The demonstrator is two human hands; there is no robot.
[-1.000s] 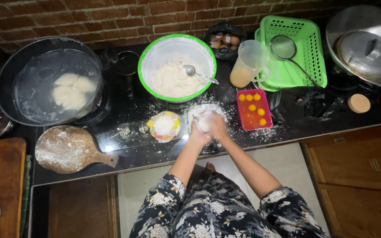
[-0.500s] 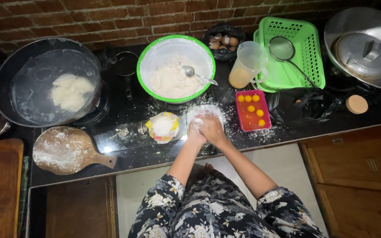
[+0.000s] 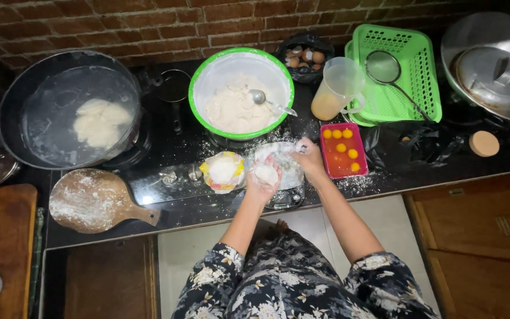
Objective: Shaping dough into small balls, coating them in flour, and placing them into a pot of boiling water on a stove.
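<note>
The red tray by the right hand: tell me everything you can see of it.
The red tray is a small rectangular container, plastic by its look, lying flat on the dark flour-dusted counter. It holds five round egg yolks in clear liquid, each whole and apart from the others. It sits below the measuring jug and left of a crumpled black bag. The right hand is close against its left edge; whether they touch I cannot tell.

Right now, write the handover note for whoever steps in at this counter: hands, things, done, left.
Left hand: cupping a floured dough ball above the counter.
Right hand: on the floury plate, holding nothing that shows.
Dough supply sits in the green-rimmed bowl with a spoon. Yolks wait in the red tray.
Done: two dough pieces lie in the dark pan.
Left: this ball is not yet in the pan.
</note>
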